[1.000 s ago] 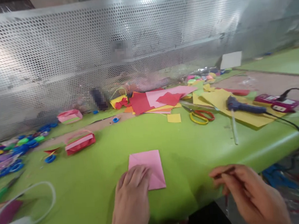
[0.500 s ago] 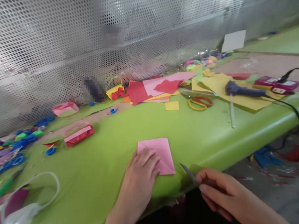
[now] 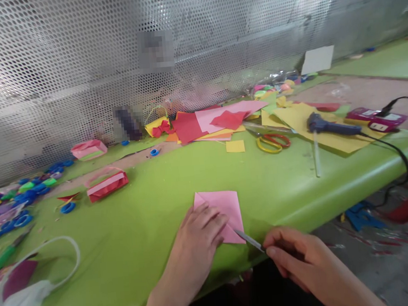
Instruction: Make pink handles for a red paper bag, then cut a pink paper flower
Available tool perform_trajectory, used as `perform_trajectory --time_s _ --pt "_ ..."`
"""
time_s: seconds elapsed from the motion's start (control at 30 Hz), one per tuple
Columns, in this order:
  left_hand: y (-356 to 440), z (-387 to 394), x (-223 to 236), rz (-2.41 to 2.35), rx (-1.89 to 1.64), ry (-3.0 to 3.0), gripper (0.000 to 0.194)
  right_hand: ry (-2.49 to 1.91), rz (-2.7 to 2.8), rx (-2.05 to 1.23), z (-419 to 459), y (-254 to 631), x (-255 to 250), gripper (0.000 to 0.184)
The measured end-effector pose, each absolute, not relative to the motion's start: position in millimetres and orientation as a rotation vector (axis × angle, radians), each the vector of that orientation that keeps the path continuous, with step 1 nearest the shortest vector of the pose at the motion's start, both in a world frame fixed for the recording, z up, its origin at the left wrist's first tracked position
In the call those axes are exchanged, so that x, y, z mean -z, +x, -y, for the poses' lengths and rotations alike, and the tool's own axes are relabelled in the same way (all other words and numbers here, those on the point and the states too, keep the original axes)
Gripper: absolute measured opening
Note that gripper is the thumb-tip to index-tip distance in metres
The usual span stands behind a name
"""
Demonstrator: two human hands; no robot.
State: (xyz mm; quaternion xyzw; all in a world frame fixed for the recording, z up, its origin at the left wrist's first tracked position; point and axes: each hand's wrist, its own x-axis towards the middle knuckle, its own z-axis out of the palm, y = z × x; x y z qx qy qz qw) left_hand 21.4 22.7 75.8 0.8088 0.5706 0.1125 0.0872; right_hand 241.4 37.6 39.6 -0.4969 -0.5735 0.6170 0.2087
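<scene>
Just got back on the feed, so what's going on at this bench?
A person's left hand lies on a square of pink paper on the green table. The right hand holds a thin grey blade, its tip over the paper's near right part; I can't tell whether it is cutting in. Farther back lie scissors and a glue gun, neither in hand.

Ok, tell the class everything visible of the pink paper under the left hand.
The pink paper looks matte, four-sided and folded, with a diagonal line from its upper left corner. It lies flat on the green table near the front edge. The left hand covers its lower left; the blade in the right hand overlaps it at lower right, contact unclear.
</scene>
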Motion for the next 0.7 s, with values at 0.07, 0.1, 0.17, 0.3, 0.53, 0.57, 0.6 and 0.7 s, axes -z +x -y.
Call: perform_trajectory --time_s 0.07,0.1,0.17,0.3,0.53,0.57,0.6,0.7 --pt "21.2 -22.6 -74.5 -1.688 -0.354 2.436 0.032 -1.41 1.562 -1.688 -36.6 242.0 -41.3 0.025" --pt "21.1 -22.2 -73.9 -1.685 -0.362 2.445 0.031 -1.434 1.537 -1.658 -36.2 242.6 -42.0 0.025" --pt "20.6 -21.2 -73.4 -1.689 -0.373 2.45 0.029 -1.459 1.54 -1.603 -35.5 244.1 -42.9 0.025" --pt "20.2 -20.9 -76.1 -1.715 -0.348 2.432 0.027 -1.419 1.666 -1.541 -36.0 246.7 -41.2 0.025" --pt "25.3 -31.7 -80.9 -1.658 -0.355 2.416 0.017 -1.338 1.653 -1.369 -36.5 243.2 -34.4 0.024" --pt "26.2 -32.9 -79.5 -1.631 -0.361 2.396 0.017 -1.338 1.654 -1.378 -35.9 242.5 -34.1 0.024" --pt "26.8 -33.6 -77.4 -1.607 -0.369 2.378 0.019 -1.345 1.652 -1.389 -35.4 242.0 -34.1 0.024" --pt "26.9 -34.0 -69.2 -1.576 -0.353 2.367 0.034 -1.374 1.637 -1.392 -34.9 241.5 -33.4 0.025"
